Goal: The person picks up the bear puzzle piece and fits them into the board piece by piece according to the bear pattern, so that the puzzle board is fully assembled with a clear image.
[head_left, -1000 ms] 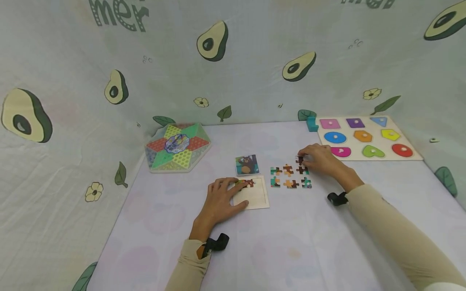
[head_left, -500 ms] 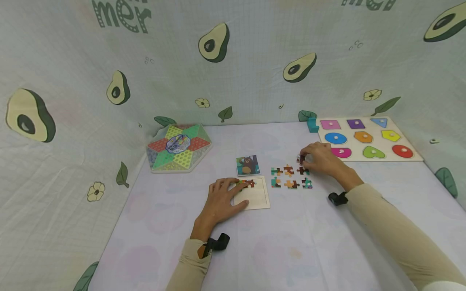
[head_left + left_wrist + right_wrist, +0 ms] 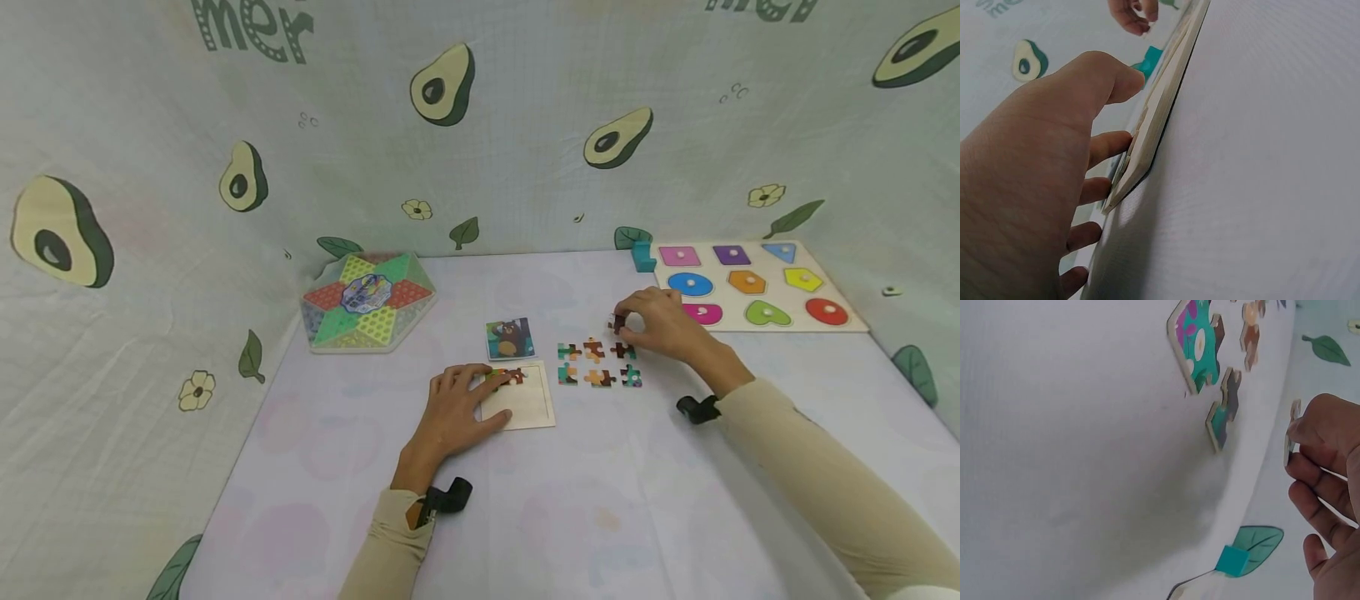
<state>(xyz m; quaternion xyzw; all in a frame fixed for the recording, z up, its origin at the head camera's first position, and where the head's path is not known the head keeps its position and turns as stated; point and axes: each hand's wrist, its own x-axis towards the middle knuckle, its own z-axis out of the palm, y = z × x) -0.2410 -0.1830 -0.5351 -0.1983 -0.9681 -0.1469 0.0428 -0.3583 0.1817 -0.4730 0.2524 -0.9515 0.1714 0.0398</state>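
My left hand (image 3: 452, 414) lies over the left side of a shallow wooden puzzle tray (image 3: 534, 406), fingers spread and touching it. A brown puzzle piece or pieces (image 3: 516, 377) lie along the tray's far edge, partly covered by the fingers. In the left wrist view the thumb stands over the tray (image 3: 1161, 103). My right hand (image 3: 662, 323) pinches a jigsaw piece (image 3: 1287, 449) between thumb and fingertips, lifted off the table in the right wrist view. Several loose jigsaw pieces (image 3: 600, 378) lie in two rows right of the tray.
A bear picture card (image 3: 510, 339) lies just behind the tray. At the back left sits a hexagonal patterned game box (image 3: 367, 304). A shape board (image 3: 765, 287) with knobbed pieces stands at the back right, beside a teal block (image 3: 642, 257).
The right hand has raised the jigsaw piece from the table at the far right of the group and moved slightly away from me. My left hand stays on the tray.
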